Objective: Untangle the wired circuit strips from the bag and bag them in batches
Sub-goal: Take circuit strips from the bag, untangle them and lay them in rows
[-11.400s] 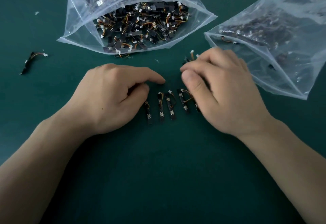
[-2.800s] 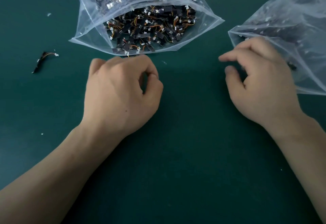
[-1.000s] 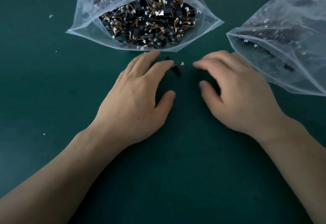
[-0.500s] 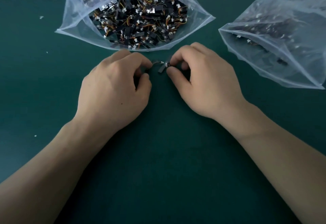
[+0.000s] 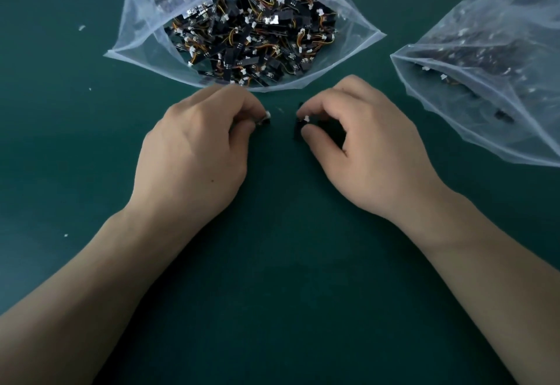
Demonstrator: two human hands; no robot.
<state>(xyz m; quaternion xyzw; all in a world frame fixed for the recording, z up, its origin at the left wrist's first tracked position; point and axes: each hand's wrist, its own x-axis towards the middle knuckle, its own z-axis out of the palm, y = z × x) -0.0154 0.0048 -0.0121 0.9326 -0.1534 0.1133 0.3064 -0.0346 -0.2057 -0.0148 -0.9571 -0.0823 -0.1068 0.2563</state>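
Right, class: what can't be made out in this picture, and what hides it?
Head view: left strip, mostly hidden behind the left hand.
Head view: right strip, dark on the dark mat, partly under the right hand; any wire joining the strips is too fine to see.
Head view: open bag, top cut off by the upper edge.
Head view: second bag, cut by the right edge, contents blurred by cloudy plastic.
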